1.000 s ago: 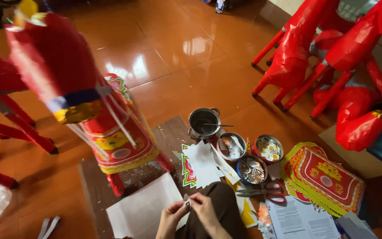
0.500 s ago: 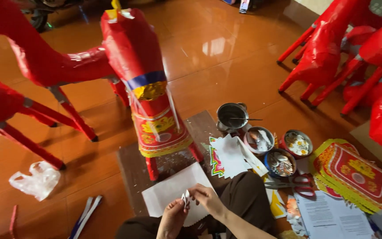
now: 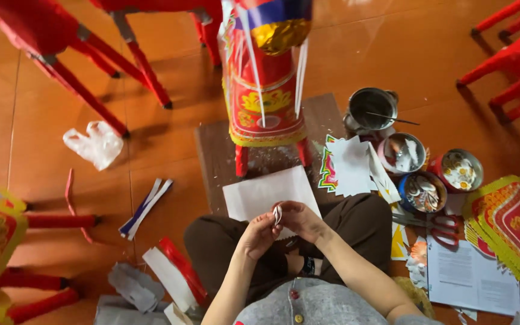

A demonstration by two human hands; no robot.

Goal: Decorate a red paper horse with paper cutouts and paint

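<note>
Pinching a small white paper piece between them, the left hand and right hand meet above the lap; a white sheet lies just beyond the fingers, before the red paper figure.

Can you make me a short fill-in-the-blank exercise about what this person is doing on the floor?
1. Both hands, left hand and right hand, pinch a small ____ paper piece.
2. The scissors have ____ handles.
3. The metal pot stands on the ____.
4. The crumpled plastic bag lies on the person's ____ side.

Missing words: white; red; floor; left
</note>
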